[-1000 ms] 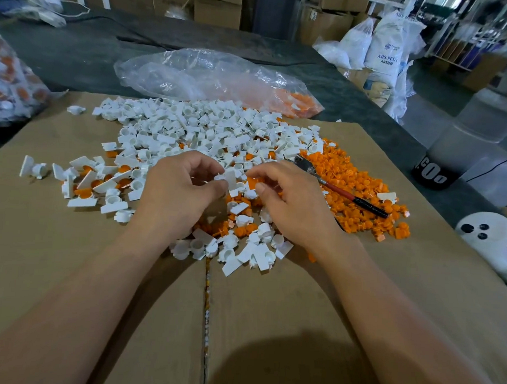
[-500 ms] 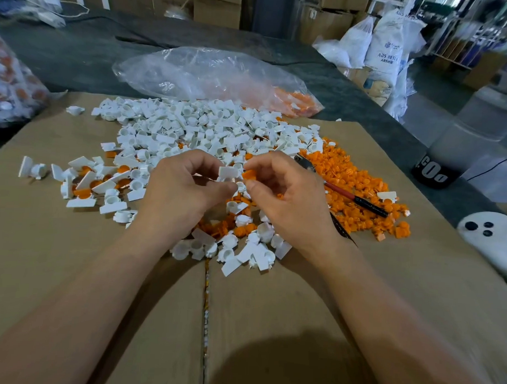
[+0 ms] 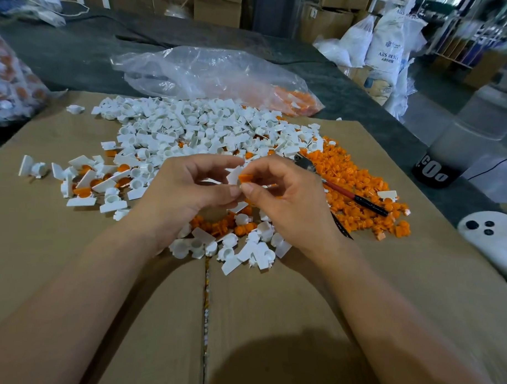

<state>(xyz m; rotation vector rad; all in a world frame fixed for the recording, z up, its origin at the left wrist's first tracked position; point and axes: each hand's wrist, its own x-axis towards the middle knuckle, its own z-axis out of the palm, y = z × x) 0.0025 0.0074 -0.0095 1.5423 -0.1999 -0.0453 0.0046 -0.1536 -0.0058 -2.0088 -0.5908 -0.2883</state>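
Pinching a white cap (image 3: 233,174) in the left hand (image 3: 189,189) and an orange plug (image 3: 246,177) in the right hand (image 3: 289,206), each grip clamps tight so the two can join. Both parts touch just above the surface (image 3: 72,257), near the white pile (image 3: 197,132), so more are easy to grab.

white piece (image 3: 234,174) in left hand (image 3: 186,195), orange cap (image 3: 245,177) in right hand (image 3: 292,210), both plain. white pile (image 3: 191,129) at 12 o'clock, orange flecks mixed in. orange pile (image 3: 362,178) at 2, solid colour. cardboard (image 3: 271,307) plain tan. tool (image 3: 340,190) at 2: red shaft, black grip. tabletop (image 3: 64,56) dark grey. bag (image 3: 199,72) at 12: clear, orange showing at its right end. casing (image 3: 495,237) at 3: white, three black dots.
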